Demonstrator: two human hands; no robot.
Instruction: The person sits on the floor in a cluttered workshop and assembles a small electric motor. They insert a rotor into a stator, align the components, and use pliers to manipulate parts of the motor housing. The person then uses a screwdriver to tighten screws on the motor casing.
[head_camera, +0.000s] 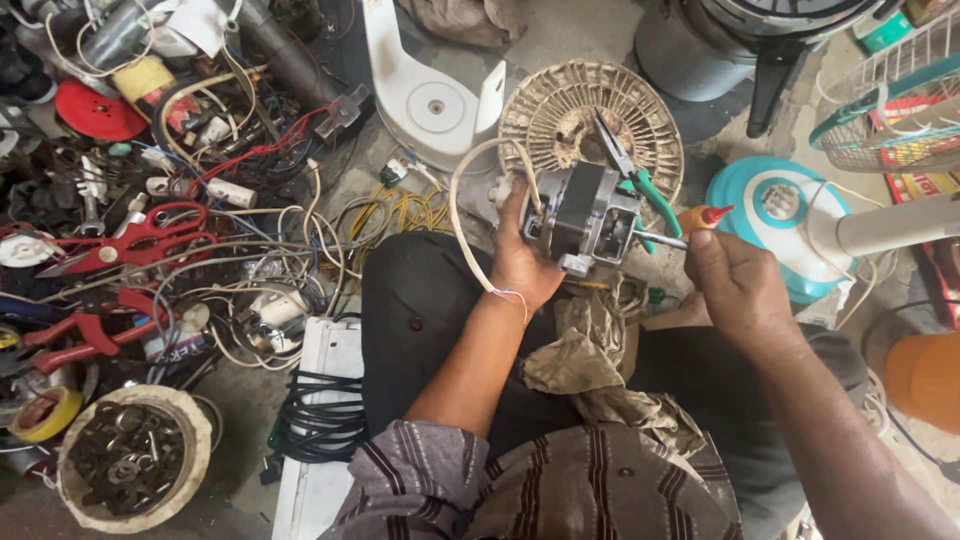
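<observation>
My left hand grips a small grey electric fan motor from its left side, over my lap. A cream cable loops from the motor past my left wrist. My right hand holds a small orange bottle with a red nozzle, its tip close to the motor's steel shaft. Green-handled pliers lie just behind the motor on a round ribbed grille. A dirty rag lies on my thigh below the motor.
A tangle of wires, red-handled cutters and tools covers the floor at left. A bowl of metal washers sits lower left. A white fan bracket lies at the top, a teal fan base and wire fan guard at right.
</observation>
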